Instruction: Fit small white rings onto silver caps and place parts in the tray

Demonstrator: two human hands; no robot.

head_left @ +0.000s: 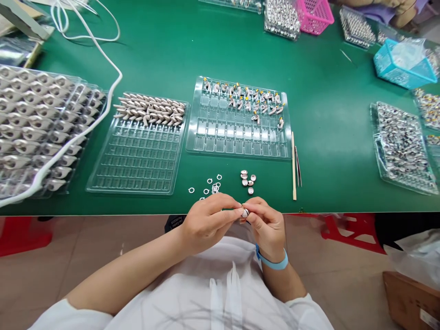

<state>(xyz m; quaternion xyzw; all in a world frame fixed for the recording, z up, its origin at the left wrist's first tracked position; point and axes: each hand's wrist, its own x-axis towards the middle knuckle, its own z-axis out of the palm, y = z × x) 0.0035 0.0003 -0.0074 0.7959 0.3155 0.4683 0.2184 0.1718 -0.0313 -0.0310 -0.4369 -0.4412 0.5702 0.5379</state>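
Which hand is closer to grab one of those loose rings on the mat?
Left, likely. The rings lie just beyond the left hand; the right hand sits farther over, nearer the caps. Both pinch a small part.

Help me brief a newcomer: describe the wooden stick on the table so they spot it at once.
On the green table, find the middle clear tray, the one with small parts in its far rows. Along its right edge lies a pale wooden stick. It is longer and lighter in colour than the dark tweezers beside it.
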